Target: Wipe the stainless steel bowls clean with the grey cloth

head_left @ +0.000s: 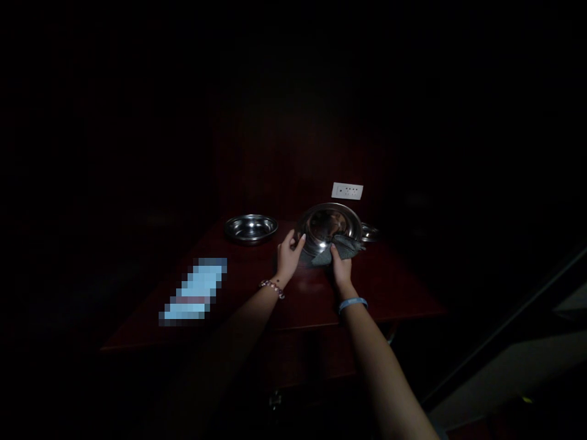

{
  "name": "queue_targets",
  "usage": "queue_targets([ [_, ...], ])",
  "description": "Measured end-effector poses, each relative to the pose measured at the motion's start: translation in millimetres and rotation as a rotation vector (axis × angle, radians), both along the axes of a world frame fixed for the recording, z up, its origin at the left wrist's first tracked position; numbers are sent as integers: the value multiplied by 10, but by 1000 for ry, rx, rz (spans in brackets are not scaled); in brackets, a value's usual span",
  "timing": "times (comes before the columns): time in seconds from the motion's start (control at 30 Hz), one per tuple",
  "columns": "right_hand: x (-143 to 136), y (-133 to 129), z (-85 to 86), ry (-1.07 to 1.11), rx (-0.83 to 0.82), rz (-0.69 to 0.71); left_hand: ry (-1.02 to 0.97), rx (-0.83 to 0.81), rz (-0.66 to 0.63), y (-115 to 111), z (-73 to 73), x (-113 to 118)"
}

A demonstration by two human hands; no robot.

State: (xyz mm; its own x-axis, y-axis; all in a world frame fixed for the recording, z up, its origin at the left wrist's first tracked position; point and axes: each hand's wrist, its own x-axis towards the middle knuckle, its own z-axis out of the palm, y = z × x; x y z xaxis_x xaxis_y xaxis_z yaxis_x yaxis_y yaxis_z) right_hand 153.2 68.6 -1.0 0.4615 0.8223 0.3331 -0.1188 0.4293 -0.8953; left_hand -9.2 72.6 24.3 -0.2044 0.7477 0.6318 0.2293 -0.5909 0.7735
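Observation:
A shiny round steel plate (326,225) with a deep middle is held up, tilted, above the dark red table. My left hand (288,253) grips its left edge, thumb on the near face and fingers behind the rim. At the plate's lower right, my right hand (342,266) pinches a grey-green cloth (349,245) against the rim, thumb on top. Its other fingers are hidden under the cloth and plate. A beaded bracelet (272,287) circles my left wrist, and a blue band (353,304) my right.
On the dark red table (293,308), another steel dish (251,228) sits at the back left. A smaller steel dish (369,232) is partly hidden behind the held plate. A pixelated bright blue shape (197,292) lies at left. A white socket panel (347,191) is on the back wall.

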Motion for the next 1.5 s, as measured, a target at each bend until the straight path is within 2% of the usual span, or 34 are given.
queue_targets([
  [0.13, 9, -2, 0, 8, 13, 3, 16, 20, -88, -27, 9, 8],
  [0.43, 27, 66, -70, 36, 15, 57, 101, -143, -349, 122, -195, 105],
  [0.6, 18, 60, -68, 32, 11, 43, 113, -112, -248, 125, -163, 94],
  [0.83, 1, 24, -10, 9, 27, -30, -17, 28, -49, 16, -4, 39],
  [0.97, 1, -6, 17, -5, 28, -25, -44, 32, 28, -16, 21, 17],
  [1.17, 11, -4, 7, 31, 29, -12, 41, -7, -60, -17, -12, 7],
  [1.37, 30, 42, -50, 29, 15, 48, 184, -157, -213, 78, -158, 69],
  [1.43, 33, 59, -66, 17, 24, 65, 183, -163, -265, 107, -181, 86],
  [1.5, 33, 72, -76, 7, 35, 72, 157, -152, -258, 115, -171, 90],
])
